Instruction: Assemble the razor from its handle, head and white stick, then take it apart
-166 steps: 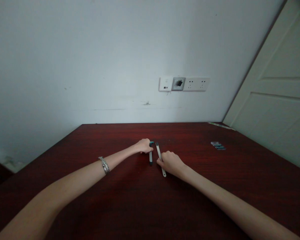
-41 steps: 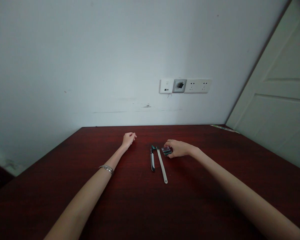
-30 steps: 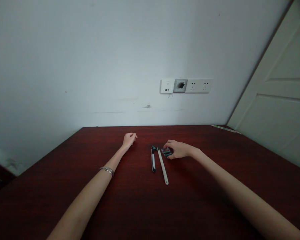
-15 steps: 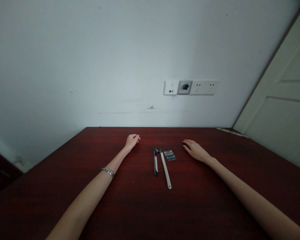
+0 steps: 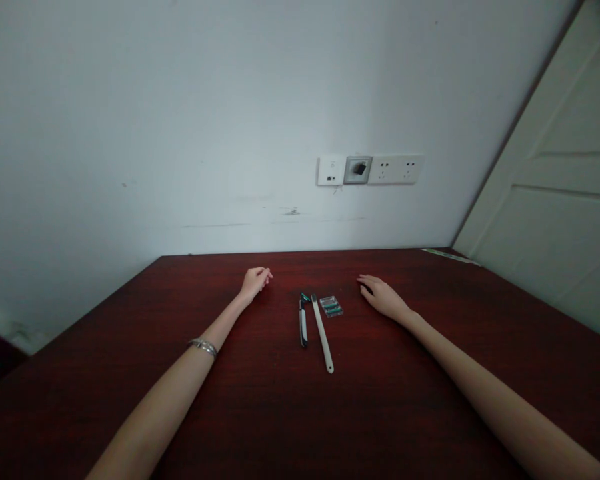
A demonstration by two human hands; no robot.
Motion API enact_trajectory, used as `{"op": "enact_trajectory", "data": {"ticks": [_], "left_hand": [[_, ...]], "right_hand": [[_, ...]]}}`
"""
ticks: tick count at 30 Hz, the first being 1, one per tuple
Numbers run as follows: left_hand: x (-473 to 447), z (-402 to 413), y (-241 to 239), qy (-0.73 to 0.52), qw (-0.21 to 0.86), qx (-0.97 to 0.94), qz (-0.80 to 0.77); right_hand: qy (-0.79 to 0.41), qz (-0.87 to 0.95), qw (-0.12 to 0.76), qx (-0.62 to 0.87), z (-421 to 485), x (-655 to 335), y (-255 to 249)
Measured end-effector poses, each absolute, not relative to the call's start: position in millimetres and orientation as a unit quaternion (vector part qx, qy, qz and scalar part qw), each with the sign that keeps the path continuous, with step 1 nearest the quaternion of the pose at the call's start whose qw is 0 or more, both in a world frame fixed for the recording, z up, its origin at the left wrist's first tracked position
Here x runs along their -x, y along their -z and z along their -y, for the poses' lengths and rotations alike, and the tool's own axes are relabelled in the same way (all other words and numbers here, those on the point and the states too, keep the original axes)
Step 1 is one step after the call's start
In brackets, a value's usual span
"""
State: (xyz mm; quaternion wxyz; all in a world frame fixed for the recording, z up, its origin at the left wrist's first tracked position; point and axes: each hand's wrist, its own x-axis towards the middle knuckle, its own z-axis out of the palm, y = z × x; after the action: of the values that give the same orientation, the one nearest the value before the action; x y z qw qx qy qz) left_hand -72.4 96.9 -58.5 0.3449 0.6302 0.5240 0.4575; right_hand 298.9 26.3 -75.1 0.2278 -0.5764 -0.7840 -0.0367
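A razor (image 5: pixel 303 323) with a white and dark handle and a teal head lies on the dark red table (image 5: pixel 260 400). Beside it is a long white stick-like tool (image 5: pixel 323 337), with a small hole at the near end and a dark far end. Just right of that end sits a small clear case (image 5: pixel 331 306) with teal cartridges inside. My left hand (image 5: pixel 255 283) rests on its side left of the razor, fingers loosely curled in and nothing seen in them. Palm down on the table, my right hand (image 5: pixel 383 295) lies right of the case, fingers stretched out. Neither hand touches these things.
A white wall (image 5: pixel 220 133) rises behind the table's far edge. Sockets (image 5: pixel 393 170) and a dark plug (image 5: pixel 361 169) are on it. At the right stands a pale panelled door (image 5: pixel 570 220). A thin printed strip (image 5: pixel 447 255) lies at the far right corner.
The whole view has shifted slightly, so everything appears a little further left. The fingers of my right hand lie closer together. The razor, stick and case keep their places on the table.
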Motion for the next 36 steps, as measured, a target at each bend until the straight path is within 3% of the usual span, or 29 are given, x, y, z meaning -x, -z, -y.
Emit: {"op": "enact_trajectory", "data": {"ticks": [27, 36], "left_hand": [[69, -87, 42, -0.416, 0.327, -0.653, -0.542], [44, -55, 3, -0.184, 0.399, -0.743, -0.504]], "right_hand": [[0.030, 0.785, 0.227, 0.576, -27, -299, 76], [0.025, 0.781, 0.229, 0.580, -28, -300, 77]]}}
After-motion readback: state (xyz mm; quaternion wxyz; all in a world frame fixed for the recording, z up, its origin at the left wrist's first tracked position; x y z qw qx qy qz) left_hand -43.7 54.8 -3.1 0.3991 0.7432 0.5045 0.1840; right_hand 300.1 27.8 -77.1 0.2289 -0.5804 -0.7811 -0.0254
